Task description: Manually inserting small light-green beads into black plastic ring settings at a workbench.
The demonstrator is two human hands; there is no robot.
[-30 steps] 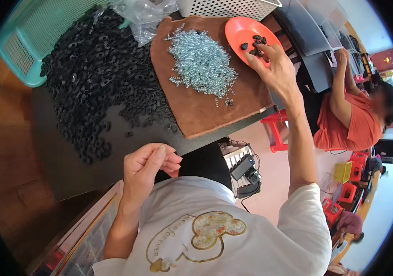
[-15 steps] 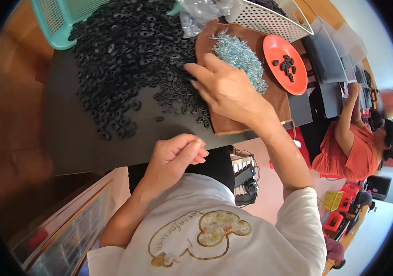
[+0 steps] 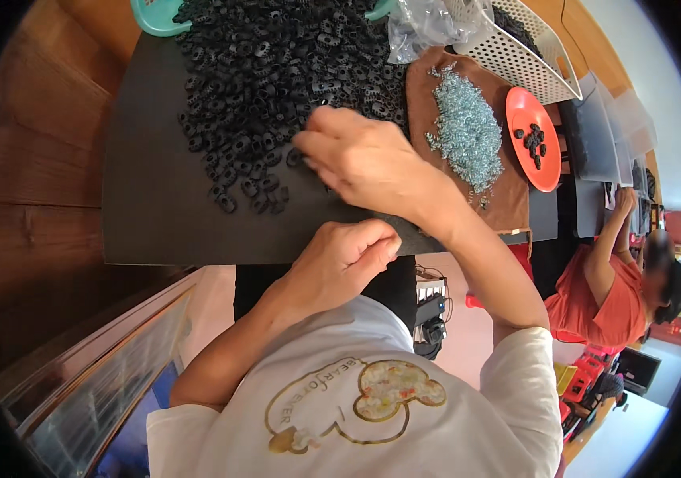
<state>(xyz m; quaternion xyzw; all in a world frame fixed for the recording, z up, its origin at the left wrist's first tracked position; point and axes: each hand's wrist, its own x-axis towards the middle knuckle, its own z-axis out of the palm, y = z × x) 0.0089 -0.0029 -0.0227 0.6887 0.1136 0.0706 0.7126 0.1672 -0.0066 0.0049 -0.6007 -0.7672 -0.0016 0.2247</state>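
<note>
At the upper left of the frame, the rim of a green basket (image 3: 161,24) is seen beside a wide heap of small black plastic pieces (image 3: 253,95), which is spread upon the dark table (image 3: 149,183). Over the lower right edge of this heap the right hand (image 3: 352,151) is held, with its fingers bent and partly gathered; because it is blurred, it cannot be told whether a piece is gripped. For good picking, a loose piece at the thin edge should be chosen, and it should be pinched by the fingertips only, so that its neighbours are not dragged.

Just below, near the centre, the left hand (image 3: 340,251) is closed loosely, the thumb laid over the curled fingers; whatever may be inside is hidden. It is best held low there, so that the right hand is not obstructed.

To the right, a pile of small metal springs (image 3: 468,131) is laid on a brown cloth (image 3: 424,99); these should not be brushed by the right forearm. Farther right, a few black pieces (image 3: 535,139) are collected on an orange-red plate (image 3: 543,175).
</note>
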